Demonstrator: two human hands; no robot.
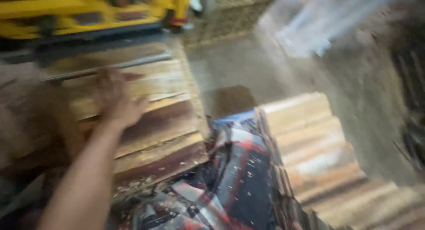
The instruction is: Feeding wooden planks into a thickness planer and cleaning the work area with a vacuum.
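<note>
My left hand [116, 99] lies open and flat on the boards [141, 123] stacked left of my lap; they look stiff, rough, fairly heavy, best taken by the near edges; right hand out of view.

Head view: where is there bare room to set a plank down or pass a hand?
The bare floor between the left plank stack, the right stack and the yellow machine is free. It is crowded lower down: the plaid cloth fills the gap between the stacks, and the left hand rests on the left stack.
</note>
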